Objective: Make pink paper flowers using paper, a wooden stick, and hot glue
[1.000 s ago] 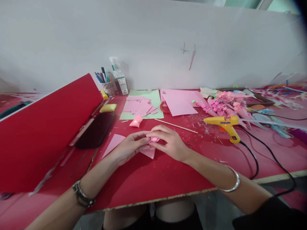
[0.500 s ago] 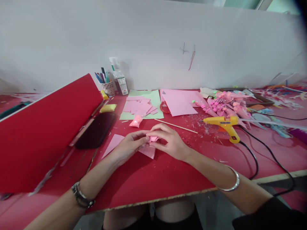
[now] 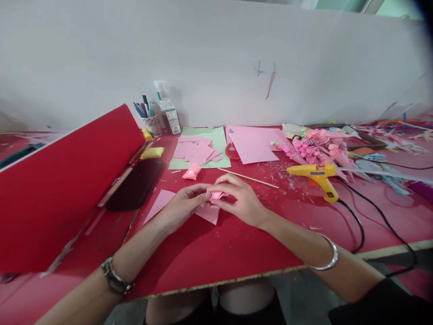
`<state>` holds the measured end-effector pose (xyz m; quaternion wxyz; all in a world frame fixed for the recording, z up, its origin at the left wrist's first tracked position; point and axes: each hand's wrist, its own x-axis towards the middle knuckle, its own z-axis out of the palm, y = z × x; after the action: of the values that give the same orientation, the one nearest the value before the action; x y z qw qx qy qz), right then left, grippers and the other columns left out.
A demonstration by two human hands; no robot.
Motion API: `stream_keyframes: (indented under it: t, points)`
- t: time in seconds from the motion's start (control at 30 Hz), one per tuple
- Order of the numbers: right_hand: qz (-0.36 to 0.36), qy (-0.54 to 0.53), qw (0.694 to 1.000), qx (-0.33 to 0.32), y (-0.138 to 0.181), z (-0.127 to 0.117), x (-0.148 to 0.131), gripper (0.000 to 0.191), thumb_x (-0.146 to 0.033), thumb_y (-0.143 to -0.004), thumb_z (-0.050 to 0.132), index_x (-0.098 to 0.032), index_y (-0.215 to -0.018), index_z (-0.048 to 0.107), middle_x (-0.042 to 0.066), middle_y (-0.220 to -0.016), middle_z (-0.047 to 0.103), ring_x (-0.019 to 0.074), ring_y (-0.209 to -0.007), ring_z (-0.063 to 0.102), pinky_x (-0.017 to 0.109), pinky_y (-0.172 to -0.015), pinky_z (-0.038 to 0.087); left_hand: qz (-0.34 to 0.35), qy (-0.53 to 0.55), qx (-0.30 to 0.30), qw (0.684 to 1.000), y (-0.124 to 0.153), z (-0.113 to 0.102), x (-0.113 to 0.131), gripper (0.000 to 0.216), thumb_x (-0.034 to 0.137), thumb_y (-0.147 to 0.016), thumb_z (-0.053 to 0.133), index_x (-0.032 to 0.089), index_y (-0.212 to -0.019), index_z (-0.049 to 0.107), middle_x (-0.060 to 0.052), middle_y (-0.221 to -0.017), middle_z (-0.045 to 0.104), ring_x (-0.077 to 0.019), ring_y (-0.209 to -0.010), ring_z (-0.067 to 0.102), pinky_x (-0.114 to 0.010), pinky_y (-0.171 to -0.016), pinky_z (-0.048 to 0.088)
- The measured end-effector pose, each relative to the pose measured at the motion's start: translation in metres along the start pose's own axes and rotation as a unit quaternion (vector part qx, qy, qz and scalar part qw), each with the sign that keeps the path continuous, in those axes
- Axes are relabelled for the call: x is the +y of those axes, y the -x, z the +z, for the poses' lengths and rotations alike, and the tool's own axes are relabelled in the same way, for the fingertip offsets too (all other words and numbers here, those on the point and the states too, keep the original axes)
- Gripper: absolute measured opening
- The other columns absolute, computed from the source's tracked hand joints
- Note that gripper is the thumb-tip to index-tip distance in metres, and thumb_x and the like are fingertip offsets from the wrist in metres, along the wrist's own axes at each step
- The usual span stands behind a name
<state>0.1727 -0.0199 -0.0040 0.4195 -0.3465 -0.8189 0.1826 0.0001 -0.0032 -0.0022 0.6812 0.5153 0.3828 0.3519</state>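
Between my two hands is a small piece of folded or rolled pink paper (image 3: 218,195). My left hand (image 3: 186,203) pinches its left end with thumb and fingers. My right hand (image 3: 241,198) curves over its right side, fingertips on it; the fingers partly hide its shape. Beneath the hands a flat pink sheet (image 3: 209,214) lies on the table, and another pink paper piece (image 3: 159,204) shows beside my left forearm. Just beyond my fingers sits a small packet of pink material (image 3: 192,171).
Pink paper pieces (image 3: 198,150) lie on a green sheet (image 3: 219,135). A thin wooden stick (image 3: 248,178), a yellow glue gun (image 3: 314,174) with black cable, and pink decorated cones (image 3: 314,146) lie to the right. A black phone (image 3: 135,185) and a tilted red board (image 3: 74,180) are left.
The pink paper between my fingers has shifted slightly, with more of its right end showing. Both hands stay in nearly the same place.
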Motion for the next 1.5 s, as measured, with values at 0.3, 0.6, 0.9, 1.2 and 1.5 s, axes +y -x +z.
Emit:
stream_keyframes:
  t: [0.3, 0.6, 0.9, 1.2, 1.5]
  points:
    - [0.040, -0.028, 0.999, 0.023, -0.0010, -0.0003, -0.0010, 0.021, -0.023, -0.078, 0.052, -0.023, -0.097, 0.058, 0.002, -0.090, 0.053, 0.0123, -0.084, 0.052, 0.029, -0.076, 0.044, 0.051, -0.040, -0.014, 0.998, 0.0010, 0.0003, 0.0005, 0.027, 0.021, -0.072, 0.060, 0.017, -0.099, 0.057, -0.003, -0.094, 0.062, -0.0124, -0.084, 0.058, -0.026, -0.078, 0.045]
    - [0.055, -0.056, 0.996, 0.033, -0.0005, 0.0014, -0.0014, 0.024, -0.026, -0.076, 0.054, -0.024, -0.100, 0.057, 0.003, -0.092, 0.054, 0.0127, -0.085, 0.053, 0.029, -0.076, 0.045, 0.061, -0.071, 0.006, 0.996, 0.0019, 0.0032, 0.0018, 0.023, 0.023, -0.073, 0.058, 0.017, -0.095, 0.058, -0.003, -0.091, 0.063, -0.0118, -0.078, 0.058, -0.028, -0.076, 0.047]
    - [0.072, -0.083, 0.993, 0.049, -0.0007, 0.0014, -0.0015, 0.020, -0.026, -0.078, 0.052, -0.024, -0.097, 0.059, 0.002, -0.091, 0.060, 0.0127, -0.083, 0.056, 0.027, -0.071, 0.046, 0.064, -0.103, 0.035, 0.992, 0.0008, 0.0020, 0.0001, 0.023, 0.027, -0.071, 0.059, 0.018, -0.093, 0.059, -0.001, -0.089, 0.063, -0.0125, -0.079, 0.058, -0.026, -0.074, 0.047]
    - [0.077, -0.105, 0.991, 0.030, -0.0008, 0.0010, -0.0006, 0.023, -0.027, -0.077, 0.054, -0.023, -0.098, 0.059, 0.003, -0.095, 0.057, 0.0125, -0.085, 0.055, 0.027, -0.075, 0.047, 0.074, -0.101, 0.036, 0.991, 0.0010, 0.0026, 0.0008, 0.024, 0.028, -0.071, 0.060, 0.019, -0.093, 0.059, -0.001, -0.088, 0.063, -0.0121, -0.078, 0.058, -0.025, -0.071, 0.047]
    - [0.069, -0.099, 0.992, 0.046, -0.0012, 0.0022, -0.0028, 0.019, -0.028, -0.074, 0.057, -0.023, -0.092, 0.060, 0.003, -0.089, 0.058, 0.0128, -0.082, 0.055, 0.027, -0.071, 0.047, 0.094, -0.064, 0.009, 0.993, -0.0011, 0.0016, -0.0031, 0.016, 0.023, -0.070, 0.062, 0.018, -0.082, 0.052, 0.003, -0.076, 0.058, -0.0078, -0.071, 0.055, -0.020, -0.066, 0.047]
